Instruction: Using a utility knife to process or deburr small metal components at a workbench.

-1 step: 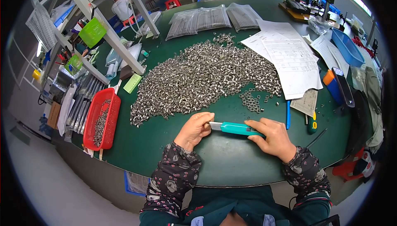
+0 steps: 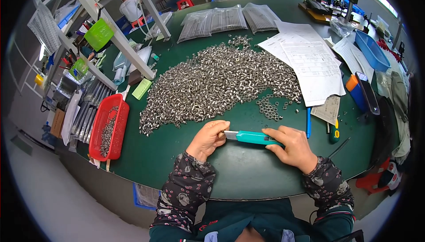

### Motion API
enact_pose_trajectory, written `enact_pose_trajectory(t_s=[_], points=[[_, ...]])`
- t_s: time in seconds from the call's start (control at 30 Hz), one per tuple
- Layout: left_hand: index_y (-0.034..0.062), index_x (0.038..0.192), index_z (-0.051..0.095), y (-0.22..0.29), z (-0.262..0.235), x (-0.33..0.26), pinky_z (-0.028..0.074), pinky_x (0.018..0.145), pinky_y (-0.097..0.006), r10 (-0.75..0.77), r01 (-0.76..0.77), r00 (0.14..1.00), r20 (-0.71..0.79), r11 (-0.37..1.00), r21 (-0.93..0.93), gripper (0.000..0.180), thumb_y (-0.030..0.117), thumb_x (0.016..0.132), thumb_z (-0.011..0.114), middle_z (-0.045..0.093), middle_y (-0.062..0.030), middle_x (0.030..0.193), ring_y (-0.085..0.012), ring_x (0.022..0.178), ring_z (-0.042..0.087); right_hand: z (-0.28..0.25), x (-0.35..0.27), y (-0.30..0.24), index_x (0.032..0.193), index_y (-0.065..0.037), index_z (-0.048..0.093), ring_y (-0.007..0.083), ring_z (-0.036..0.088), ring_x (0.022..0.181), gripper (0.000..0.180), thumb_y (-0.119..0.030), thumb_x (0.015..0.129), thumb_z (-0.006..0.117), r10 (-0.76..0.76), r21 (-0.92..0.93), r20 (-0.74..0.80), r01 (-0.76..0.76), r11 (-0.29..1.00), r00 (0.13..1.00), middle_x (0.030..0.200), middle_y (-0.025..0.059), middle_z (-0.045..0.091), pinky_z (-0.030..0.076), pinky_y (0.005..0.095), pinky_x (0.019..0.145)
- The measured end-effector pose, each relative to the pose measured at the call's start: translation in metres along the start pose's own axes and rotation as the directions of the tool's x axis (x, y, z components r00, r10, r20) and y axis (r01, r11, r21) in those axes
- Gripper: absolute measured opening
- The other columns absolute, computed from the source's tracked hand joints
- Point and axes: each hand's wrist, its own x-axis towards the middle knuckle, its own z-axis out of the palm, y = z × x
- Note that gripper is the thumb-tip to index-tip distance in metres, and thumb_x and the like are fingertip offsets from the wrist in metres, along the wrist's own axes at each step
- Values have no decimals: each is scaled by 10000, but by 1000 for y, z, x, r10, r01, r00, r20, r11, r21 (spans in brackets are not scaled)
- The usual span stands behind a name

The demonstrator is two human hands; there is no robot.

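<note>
A green utility knife [image 2: 256, 137] lies across the front of the table, its grey blade [image 2: 230, 135] slid out and pointing left. My right hand [image 2: 292, 148] is closed around the handle's right end, thumb below and fingers on top. Up against the blade tip, my left hand [image 2: 208, 139] is closed in a pinch. Whatever small thing sits between its fingers is hidden. Just beyond both hands spreads a large heap of short silvery metal tubes [image 2: 221, 80]. A few rings [image 2: 268, 108] lie flat at its near right edge.
At left stands a red basket [image 2: 119, 129] partly filled with metal pieces, near a shelf post [image 2: 133, 56]. Papers [image 2: 314, 71], a blue pen [image 2: 308, 122], a green-yellow screwdriver handle [image 2: 334, 133] and a phone [image 2: 367, 91] lie right. Bagged tubes [image 2: 228, 19] lie behind the heap.
</note>
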Motion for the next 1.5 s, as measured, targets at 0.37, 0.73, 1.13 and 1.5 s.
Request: enact_pose_trajectory(t_s=[0.37,0.73,1.13,1.5], points=[[111,590,426,3,0,-2,160,350,-195,-102,98,993,64,994,54,262,152,828,526,350,63,483,-30,392,247,-9,6,1,995,-106,595,171,463,555,403,-148,604,684,-268,-311,-75,232,921,961,616,23,427,347,311,477],[49,767,468,1,-2,1,242,389,-161,189,-178,978,93,977,-120,246,260,894,457,388,17,620,-39,481,285,-5,6,2,1012,-80,593,211,475,531,398,-129,626,678,-176,-154,-192,147,977,966,616,53,469,381,318,471],[48,936,494,-5,-3,7,296,430,-163,351,-340,927,132,936,-95,97,97,855,511,494,-24,829,-47,545,354,9,0,10,1016,-51,574,289,572,694,340,-191,714,643,122,268,-23,-111,957,992,792,126,587,450,344,611],[40,928,505,-11,-8,10,297,431,-168,356,-355,915,189,934,-44,115,115,846,535,486,-2,783,-46,553,370,4,1,7,1015,-35,569,275,567,708,329,-168,721,633,169,283,58,-178,942,984,804,128,582,442,325,630]])
